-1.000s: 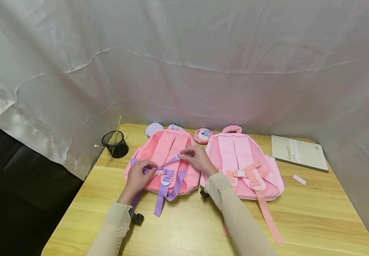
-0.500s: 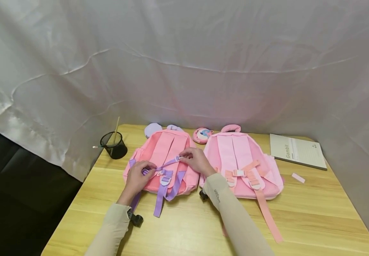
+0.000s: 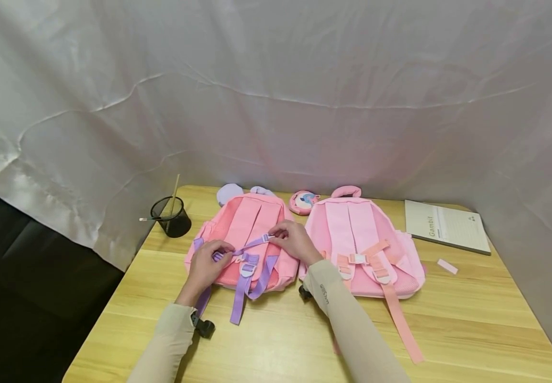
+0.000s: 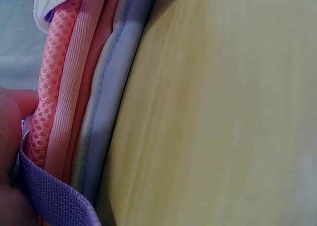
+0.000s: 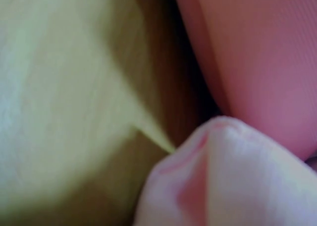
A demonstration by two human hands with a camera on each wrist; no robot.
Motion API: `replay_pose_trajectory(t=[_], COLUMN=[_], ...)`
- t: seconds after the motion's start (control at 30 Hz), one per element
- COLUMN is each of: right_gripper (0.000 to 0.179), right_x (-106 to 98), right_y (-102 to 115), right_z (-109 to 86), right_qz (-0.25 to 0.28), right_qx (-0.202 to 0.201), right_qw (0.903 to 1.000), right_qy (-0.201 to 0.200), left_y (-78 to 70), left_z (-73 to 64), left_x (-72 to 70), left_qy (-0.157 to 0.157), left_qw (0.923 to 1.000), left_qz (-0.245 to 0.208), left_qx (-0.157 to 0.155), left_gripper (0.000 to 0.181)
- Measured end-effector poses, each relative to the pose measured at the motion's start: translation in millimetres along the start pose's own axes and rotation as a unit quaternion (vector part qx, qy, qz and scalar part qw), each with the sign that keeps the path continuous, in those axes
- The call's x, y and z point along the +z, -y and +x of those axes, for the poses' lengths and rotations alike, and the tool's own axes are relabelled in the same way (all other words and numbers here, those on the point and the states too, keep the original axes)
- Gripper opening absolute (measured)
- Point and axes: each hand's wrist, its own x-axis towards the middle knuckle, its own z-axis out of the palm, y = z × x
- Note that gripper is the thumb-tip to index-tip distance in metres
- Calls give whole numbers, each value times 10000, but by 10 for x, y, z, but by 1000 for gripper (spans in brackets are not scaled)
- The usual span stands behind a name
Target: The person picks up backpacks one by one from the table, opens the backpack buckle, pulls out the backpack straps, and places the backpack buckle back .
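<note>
A coral-pink backpack (image 3: pixel 262 210) lies with its shoulder straps facing up. Across it, a thin purple strap (image 3: pixel 252 245) is stretched between both hands. My left hand (image 3: pixel 208 261) pinches the strap's left part, over the bag's lower left side. At the strap's other end, my right hand (image 3: pixel 296 240) pinches the small pale buckle (image 3: pixel 265 238) between thumb and fingers. Loose purple webbing (image 3: pixel 239 303) hangs from a white strap adjuster (image 3: pixel 248 269) onto the table. In the left wrist view, the bag's mesh edge (image 4: pixel 52 82) stands beside the fingers (image 4: pixel 25 102); the right wrist view is blurred.
A light-pink backpack (image 3: pixel 335 221) with peach straps and a fastened white buckle (image 3: pixel 358 259) lies to the right. A round pink pouch (image 3: pixel 303 202) sits behind. A black mesh pen cup (image 3: pixel 178 225) stands left; a notebook (image 3: pixel 448 226) and small pink strip (image 3: pixel 447 266) lie right on the wooden table (image 3: pixel 486 319).
</note>
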Motion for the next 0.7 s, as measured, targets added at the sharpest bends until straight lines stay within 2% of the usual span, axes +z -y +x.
replay_pose_trajectory(t=[0.33,0.5,0.7], right_gripper=[12,12,13], right_x=[-47,-28,-10], right_y=[3,-15,-18], right_z=[48,7,-8], right_qz=[-59,76,180], right_qx=[-59,-98,-186], right_qw=[9999,9999,9997], right_qy=[-105,-75,-38], left_y=[-31,-20,-13], left_z=[63,17,-28], left_x=[-26,-24,-16], left_qy=[-80,-39,-56], left_qw=[9999,9998,9998], left_qz=[-126,-167,-172], left_qx=[81,85,-50], left_gripper=[12,13,13])
